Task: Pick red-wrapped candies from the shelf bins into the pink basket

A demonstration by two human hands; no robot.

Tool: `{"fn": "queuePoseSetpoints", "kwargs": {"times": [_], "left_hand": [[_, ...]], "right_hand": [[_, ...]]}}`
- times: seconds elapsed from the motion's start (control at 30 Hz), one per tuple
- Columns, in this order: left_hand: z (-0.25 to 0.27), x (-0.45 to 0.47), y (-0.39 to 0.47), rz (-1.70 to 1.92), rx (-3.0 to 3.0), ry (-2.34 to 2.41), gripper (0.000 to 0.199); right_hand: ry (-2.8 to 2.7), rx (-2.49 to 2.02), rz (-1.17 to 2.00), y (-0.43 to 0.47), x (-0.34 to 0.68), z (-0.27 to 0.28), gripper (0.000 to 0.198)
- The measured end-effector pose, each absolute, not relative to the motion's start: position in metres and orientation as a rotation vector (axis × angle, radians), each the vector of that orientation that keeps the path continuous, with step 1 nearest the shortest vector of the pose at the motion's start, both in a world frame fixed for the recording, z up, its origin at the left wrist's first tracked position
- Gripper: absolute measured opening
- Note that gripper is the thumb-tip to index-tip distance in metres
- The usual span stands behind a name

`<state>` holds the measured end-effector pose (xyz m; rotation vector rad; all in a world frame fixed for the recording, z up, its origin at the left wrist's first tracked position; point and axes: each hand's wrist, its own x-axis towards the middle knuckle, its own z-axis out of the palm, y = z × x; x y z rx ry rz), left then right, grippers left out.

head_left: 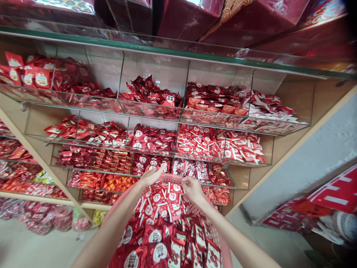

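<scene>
In front of me is a pink plastic basket (229, 251) with a perforated wall, filled with small red candy packets (157, 236). Smaller red-and-white packets (163, 201) lie in its far part, larger dark red ones nearer to me. My left hand (153, 175) is at the far left rim, its fingers stretched out towards the shelves and nothing seen in them. At the far right rim, my right hand (192, 189) is closed, thumb and fingers pinched together, beside a red-and-white packet. What the pinch holds, if anything, I cannot make out.
Ahead stands a wooden shelf unit (251, 154) with glass-fronted compartments of red packets. A glass shelf edge (178, 53) crosses above, with large dark red boxes (189, 18) over it. Bagged goods (37, 216) lie on the floor at left; a grey wall (312, 149) stands right.
</scene>
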<state>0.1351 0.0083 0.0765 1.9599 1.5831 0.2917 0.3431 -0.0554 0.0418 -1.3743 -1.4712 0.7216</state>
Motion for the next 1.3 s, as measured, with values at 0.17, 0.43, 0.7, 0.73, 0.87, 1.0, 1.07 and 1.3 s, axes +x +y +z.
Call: {"fn": "queuePoseSetpoints", "kwargs": {"times": [0.17,0.43,0.7,0.73,0.87,1.0,1.07,1.3], "left_hand": [[0.075,0.133,0.006,0.325,1.929,1.608,0.084],[0.075,0.136,0.006,0.297,1.954,1.612,0.084],[0.076,0.136,0.007,0.323,1.943,1.593,0.08],[0.077,0.136,0.006,0.318,1.942,1.592,0.08],[0.081,0.139,0.005,0.291,1.952,1.58,0.079],[0.083,0.141,0.002,0.312,1.969,1.629,0.083],[0.083,0.141,0.002,0.31,1.979,1.613,0.083],[0.081,0.137,0.005,0.301,1.952,1.589,0.082]], "right_hand": [[-1.39,-1.391,0.701,-0.058,0.356,0.048,0.016],[-1.281,-1.406,0.766,-0.055,0.349,0.043,0.021],[-1.225,-1.394,0.902,-0.065,0.356,0.043,0.021],[-1.214,-1.383,0.945,-0.069,0.354,0.044,0.021],[-1.16,-1.327,1.196,-0.084,0.339,0.045,0.016],[-1.127,-1.331,1.218,-0.083,0.327,0.045,0.014],[-1.126,-1.341,1.173,-0.08,0.325,0.043,0.016],[-1.446,-1.391,0.808,-0.085,0.332,0.048,0.012]]}}
